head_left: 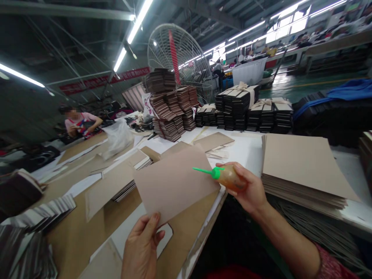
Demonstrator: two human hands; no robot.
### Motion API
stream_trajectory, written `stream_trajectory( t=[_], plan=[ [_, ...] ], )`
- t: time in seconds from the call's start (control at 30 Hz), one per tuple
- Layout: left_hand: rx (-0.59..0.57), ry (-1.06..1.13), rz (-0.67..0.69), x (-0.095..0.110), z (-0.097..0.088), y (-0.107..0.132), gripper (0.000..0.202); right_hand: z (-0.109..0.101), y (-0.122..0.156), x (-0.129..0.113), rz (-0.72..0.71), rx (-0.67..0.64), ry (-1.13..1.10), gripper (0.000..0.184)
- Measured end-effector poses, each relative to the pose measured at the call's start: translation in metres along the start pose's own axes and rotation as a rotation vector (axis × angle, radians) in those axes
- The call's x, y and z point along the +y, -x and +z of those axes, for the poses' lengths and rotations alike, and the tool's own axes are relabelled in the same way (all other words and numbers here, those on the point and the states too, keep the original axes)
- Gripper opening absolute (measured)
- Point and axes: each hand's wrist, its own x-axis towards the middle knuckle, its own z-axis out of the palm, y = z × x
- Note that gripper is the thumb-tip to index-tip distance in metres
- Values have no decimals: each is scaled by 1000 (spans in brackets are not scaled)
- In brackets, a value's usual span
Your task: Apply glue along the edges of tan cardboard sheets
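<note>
Right now, going L to R: the left hand sits low at the near edge, thumb pinching the bottom corner of a flat tan rectangular cardboard sheet. The sheet is held up off the surface, tilted, its long axis running from the lower left up toward the right, so its far right edge ends just beside the nozzle of the bottle. The right hand is closed around a small amber plastic squeeze bottle with a green pointed nozzle; the nozzle points left, w/ its tip over the sheet's upper right edge, touching or nearly so, can't tell which. So the bottle lies right of the sheet, its axis roughly horizontal, and the right hand is the nearer one to that edge; the left hand holds the opposite, near end.

Under and left of the sheet lie more brown cardboard pieces. Right of the right hand sits a thick stack of tan cardboard sheets, well apart from the held one. Farther back stand tied bundles of dark flat boxes, and a person in a pink top works at far left.
</note>
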Motion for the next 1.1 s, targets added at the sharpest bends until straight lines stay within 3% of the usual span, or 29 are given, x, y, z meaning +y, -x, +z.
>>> stream_trajectory(
  t=[0.27, 0.47, 0.73, 0.9, 1.1],
  plan=[
    [71, 119, 51, 15, -22, -11, 41, 12, -3, -5, 16, -28, -36, 25],
    [45, 162, 93, 18, -23, -22, 35, 25, -7, -4, 44, -123, 11, 26],
    [30, 162, 93, 19, -7, -18, 24, 34, -15, 9, 144, -335, 103, 31],
    [43, 267, 103, 21, 4, -19, 15, 38, -12, 15, 163, -295, 100, 37],
    [3, 479, 91, 16, 33, -4, 27, 45, -7, 25, 179, -299, 106, 44]
  ],
)
